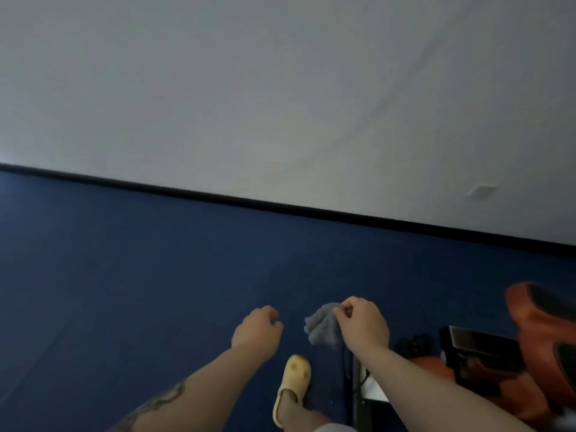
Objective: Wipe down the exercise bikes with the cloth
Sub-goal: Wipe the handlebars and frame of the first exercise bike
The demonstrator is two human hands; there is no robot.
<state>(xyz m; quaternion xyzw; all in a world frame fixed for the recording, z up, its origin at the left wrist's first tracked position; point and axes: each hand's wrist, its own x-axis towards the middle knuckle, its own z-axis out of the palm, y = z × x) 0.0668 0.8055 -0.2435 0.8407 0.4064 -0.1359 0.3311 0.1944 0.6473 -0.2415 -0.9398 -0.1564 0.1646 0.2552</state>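
Cloth [322, 327]: grey, crumpled, pinched at its upper right corner by the right hand [363, 325]; the rest hangs down and left of that grip, above the blue floor [124, 275].

Exercise bike [542, 347]: orange and black, only partly in frame at the near right edge, blurred. It lies right of the cloth, well apart; right hand is the nearer one.

Left hand [257, 332]: fingers loosely curled, holding nothing, just left of the cloth, not touching it.

Judgement: next move needs the cloth carried rightward to the bike.
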